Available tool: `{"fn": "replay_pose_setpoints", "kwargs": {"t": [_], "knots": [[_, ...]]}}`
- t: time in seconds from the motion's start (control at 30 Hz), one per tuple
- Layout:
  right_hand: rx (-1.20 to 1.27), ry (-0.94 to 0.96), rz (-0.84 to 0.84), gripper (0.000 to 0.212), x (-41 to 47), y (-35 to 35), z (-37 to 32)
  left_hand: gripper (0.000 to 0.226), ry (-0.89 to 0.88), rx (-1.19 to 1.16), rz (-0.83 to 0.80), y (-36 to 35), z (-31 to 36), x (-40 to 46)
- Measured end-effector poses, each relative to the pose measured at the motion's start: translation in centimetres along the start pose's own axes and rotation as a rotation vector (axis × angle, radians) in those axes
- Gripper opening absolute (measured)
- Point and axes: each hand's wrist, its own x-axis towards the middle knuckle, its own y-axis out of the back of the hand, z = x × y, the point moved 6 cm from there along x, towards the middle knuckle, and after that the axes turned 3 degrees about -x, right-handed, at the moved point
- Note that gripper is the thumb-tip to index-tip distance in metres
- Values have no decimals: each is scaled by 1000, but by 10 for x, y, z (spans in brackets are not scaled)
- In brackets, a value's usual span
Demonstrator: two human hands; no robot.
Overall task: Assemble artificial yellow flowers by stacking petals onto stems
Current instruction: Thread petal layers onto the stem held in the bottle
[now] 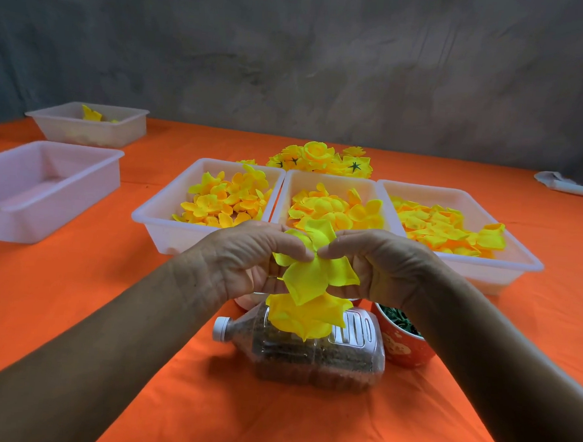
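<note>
Both my hands meet over the middle of the orange table. My left hand (247,259) and my right hand (379,263) pinch a yellow petal layer (314,273) between thumbs and fingertips. Below it hangs the stacked yellow flower (306,315), part-built; its stem is hidden by petals and hands. Behind my hands stand three white trays of loose yellow petals: left (153,219), middle (330,180) and right (519,265). A heap of finished yellow flowers (321,159) lies behind the trays.
A clear plastic bottle (309,355) filled with brown grains lies on its side just under my hands. A red cup (405,347) holding green pieces stands at its right. Two more white trays sit at the left, near (44,226) and far (94,133). A white object (562,184) lies far right.
</note>
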Motion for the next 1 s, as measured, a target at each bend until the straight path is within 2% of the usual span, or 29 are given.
{"fn": "replay_pose_setpoints", "kwargs": {"t": [0.1, 0.23, 0.4, 0.47, 0.6, 0.73, 1.0], "knots": [[9, -4, 16, 15, 0, 1, 0, 39, 10, 0, 12, 0, 0, 1], [6, -13, 24, 14, 1, 3, 0, 13, 3, -28, 45, 1, 1, 3], [-17, -21, 32, 12, 2, 3, -1, 11, -8, -22, 56, 2, 0, 3], [-37, -29, 22, 11, 1, 1, -1, 14, -12, -16, 51, 2, 1, 4], [-67, -6, 8, 27, 2, 1, -2, 21, -30, -10, 51, 5, 2, 3], [-57, -31, 9, 10, 1, 1, 0, 29, -21, -22, 38, 2, 0, 2], [-6, -77, 76, 9, 1, 1, 3, 42, 39, -128, 52, 3, -5, 4]]}}
